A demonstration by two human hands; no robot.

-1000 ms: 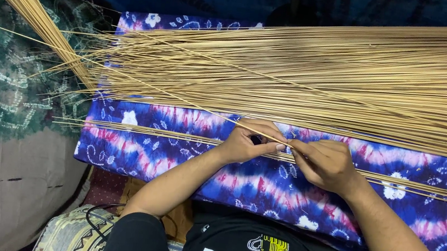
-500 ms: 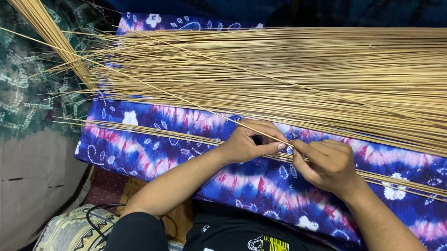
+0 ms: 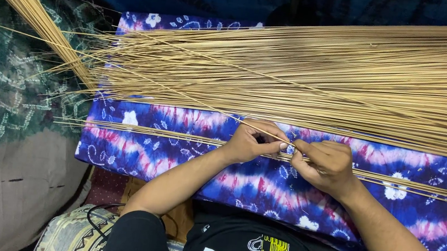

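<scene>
Both your left hand and right hand pinch one thin, light, springy palm-leaf stick near its end, over the tie-dye cloth; it likely snaps if bent hard.

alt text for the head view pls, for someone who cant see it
Seen from above, a person's left hand and right hand pinch one thin tan stick over a blue and pink tie-dye cloth. A large pile of tan sticks lies beyond, a small row nearer.
</scene>
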